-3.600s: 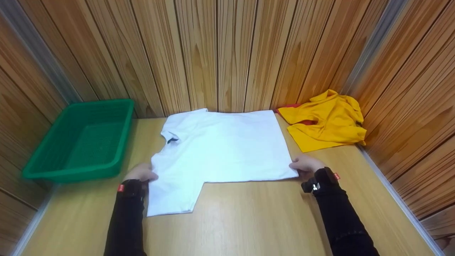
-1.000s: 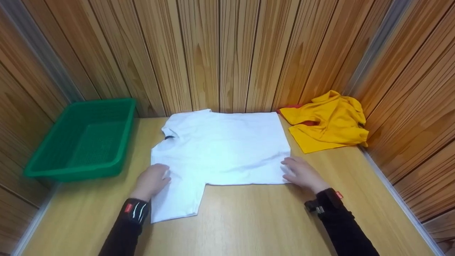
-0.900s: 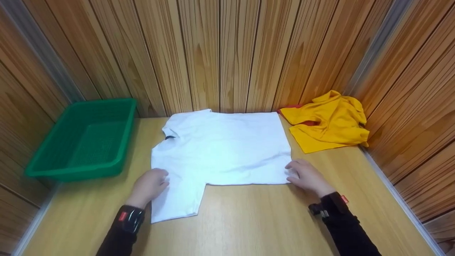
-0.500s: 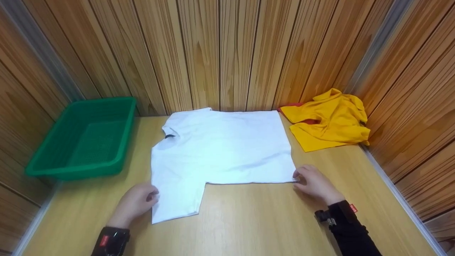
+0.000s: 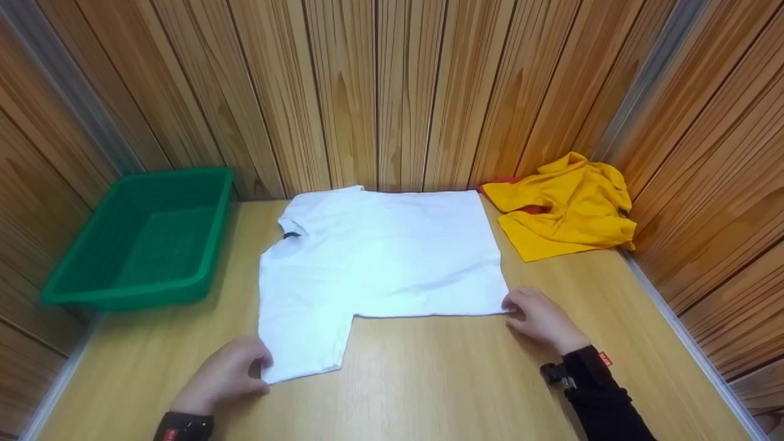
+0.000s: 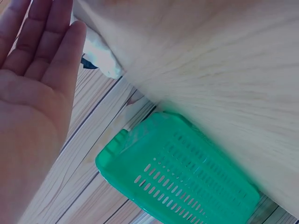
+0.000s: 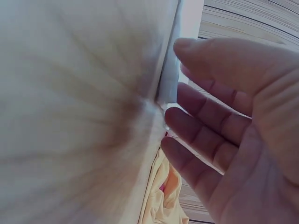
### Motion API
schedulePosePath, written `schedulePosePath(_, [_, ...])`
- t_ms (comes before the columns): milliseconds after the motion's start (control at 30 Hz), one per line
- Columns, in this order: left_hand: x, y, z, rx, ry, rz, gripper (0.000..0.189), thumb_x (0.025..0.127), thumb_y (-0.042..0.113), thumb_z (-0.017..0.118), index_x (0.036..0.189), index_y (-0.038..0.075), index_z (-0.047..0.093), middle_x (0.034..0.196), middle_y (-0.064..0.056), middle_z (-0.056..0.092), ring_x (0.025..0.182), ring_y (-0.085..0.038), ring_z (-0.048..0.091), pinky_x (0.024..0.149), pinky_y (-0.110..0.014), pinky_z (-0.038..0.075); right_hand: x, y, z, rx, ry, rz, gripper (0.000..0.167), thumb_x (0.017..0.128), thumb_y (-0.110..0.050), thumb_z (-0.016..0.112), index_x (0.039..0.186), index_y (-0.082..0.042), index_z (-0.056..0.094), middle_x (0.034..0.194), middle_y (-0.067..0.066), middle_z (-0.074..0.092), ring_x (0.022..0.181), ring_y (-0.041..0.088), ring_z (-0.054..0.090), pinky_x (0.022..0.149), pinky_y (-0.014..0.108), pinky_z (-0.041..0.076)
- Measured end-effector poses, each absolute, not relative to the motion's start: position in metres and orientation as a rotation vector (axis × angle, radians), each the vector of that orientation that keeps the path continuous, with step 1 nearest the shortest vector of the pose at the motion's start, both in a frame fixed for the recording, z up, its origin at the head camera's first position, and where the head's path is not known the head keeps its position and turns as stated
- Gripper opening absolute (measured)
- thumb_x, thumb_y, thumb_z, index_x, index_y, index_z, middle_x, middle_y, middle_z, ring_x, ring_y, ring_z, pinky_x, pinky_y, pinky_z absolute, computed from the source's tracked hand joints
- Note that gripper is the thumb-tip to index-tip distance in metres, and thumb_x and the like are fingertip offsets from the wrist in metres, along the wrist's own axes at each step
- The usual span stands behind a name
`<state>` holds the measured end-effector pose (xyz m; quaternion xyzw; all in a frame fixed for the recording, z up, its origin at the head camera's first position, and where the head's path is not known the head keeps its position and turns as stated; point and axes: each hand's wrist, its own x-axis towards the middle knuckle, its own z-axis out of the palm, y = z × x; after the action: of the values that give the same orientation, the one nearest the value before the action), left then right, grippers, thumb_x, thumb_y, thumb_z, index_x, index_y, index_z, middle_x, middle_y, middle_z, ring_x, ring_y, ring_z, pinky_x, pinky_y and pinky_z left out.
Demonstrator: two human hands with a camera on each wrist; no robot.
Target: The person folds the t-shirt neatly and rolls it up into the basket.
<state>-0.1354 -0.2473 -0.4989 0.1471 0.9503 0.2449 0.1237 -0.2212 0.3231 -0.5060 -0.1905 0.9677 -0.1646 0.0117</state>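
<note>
A white T-shirt [image 5: 392, 257] lies spread sideways on the table, its neckline with a dark label to the left and its hem to the right. My left hand [image 5: 226, 373] is at the corner of the near sleeve, thumb and fingers apart on either side of it; in the left wrist view the fingers [image 6: 39, 39] look straight. At the near hem corner, my right hand [image 5: 545, 318] holds the cloth between thumb and forefinger. The right wrist view shows that hand's other fingers loosely bent beside the shirt edge [image 7: 169, 88].
A green plastic basket [image 5: 211, 263] with slotted walls stands at the back left. Yellow shorts or a similar yellow garment [image 5: 576, 208] lie crumpled at the back right, with red cloth [image 5: 505, 180] partly beneath. Wood-panelled walls [image 5: 404, 92] enclose the back and sides of the table [image 5: 416, 380].
My left hand has slid from the upper sleeve edge toward me to its near corner. My right hand has moved right and nearer, and the hem corner has been drawn outward slightly.
</note>
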Motion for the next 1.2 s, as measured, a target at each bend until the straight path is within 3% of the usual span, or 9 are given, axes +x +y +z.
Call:
schedulePosePath(333, [-0.138, -0.242, -0.507, 0.654, 2.962, 0.629, 0.022, 0.067, 0.003, 0.079, 0.076, 0.017, 0.064, 0.075, 0.009, 0.051, 0.073, -0.012, 0.048, 0.067, -0.035, 0.045, -0.228, 0.318, -0.504, -0.578, 3.042, -0.393, 0.014, 0.082, -0.006, 0.077, 0.092, -0.009, 0.066, 0.087, 0.002, 0.057, 0.083, 0.023, 0.053, 0.081, 0.045, 0.049])
schedulePosePath(600, [-0.141, -0.236, -0.511, 0.509, 2.997, 0.572, 0.026, 0.066, -0.005, 0.071, 0.072, 0.018, 0.062, 0.073, 0.009, 0.052, 0.074, -0.015, 0.051, 0.073, -0.040, 0.048, -0.233, 0.311, -0.502, -0.582, 3.047, -0.319, 0.011, 0.083, -0.004, 0.072, 0.085, -0.010, 0.063, 0.079, 0.002, 0.054, 0.078, 0.024, 0.050, 0.077, 0.044, 0.048])
schedulePosePath(833, [-0.142, -0.241, -0.506, 0.456, 2.994, 0.742, 0.021, 0.073, -0.003, 0.070, 0.078, 0.015, 0.060, 0.076, 0.007, 0.054, 0.078, -0.018, 0.056, 0.077, -0.045, 0.049, -0.234, 0.314, -0.505, -0.568, 3.040, -0.315, 0.010, 0.084, -0.007, 0.071, 0.085, -0.012, 0.063, 0.080, 0.000, 0.053, 0.079, 0.024, 0.049, 0.076, 0.042, 0.046])
schedulePosePath(933, [-0.144, -0.245, -0.503, 0.360, 3.001, 0.894, 0.020, 0.077, -0.003, 0.067, 0.082, 0.014, 0.058, 0.079, 0.003, 0.057, 0.082, -0.021, 0.058, 0.081, -0.046, 0.049, -0.231, 0.317, -0.504, -0.554, 3.067, -0.398, 0.011, 0.083, -0.008, 0.071, 0.086, -0.013, 0.062, 0.082, 0.000, 0.053, 0.080, 0.023, 0.049, 0.076, 0.042, 0.046])
schedulePosePath(1100, [-0.149, -0.247, -0.496, 0.133, 2.959, 1.193, 0.015, 0.085, -0.001, 0.060, 0.096, 0.010, 0.059, 0.108, -0.012, 0.066, 0.112, -0.039, 0.058, 0.097, -0.057, 0.043, -0.224, 0.319, -0.499, -0.628, 3.115, -0.606, 0.016, 0.082, -0.005, 0.071, 0.089, -0.013, 0.060, 0.087, -0.001, 0.056, 0.083, 0.022, 0.050, 0.078, 0.042, 0.047])
schedulePosePath(1200, [-0.151, -0.247, -0.492, 0.103, 2.931, 1.319, 0.014, 0.089, -0.001, 0.059, 0.101, 0.006, 0.058, 0.113, -0.015, 0.065, 0.114, -0.039, 0.058, 0.096, -0.056, 0.044, -0.218, 0.320, -0.496, -0.724, 3.103, -0.738, 0.018, 0.081, -0.001, 0.072, 0.090, -0.012, 0.061, 0.089, -0.001, 0.060, 0.086, 0.021, 0.053, 0.080, 0.044, 0.048])
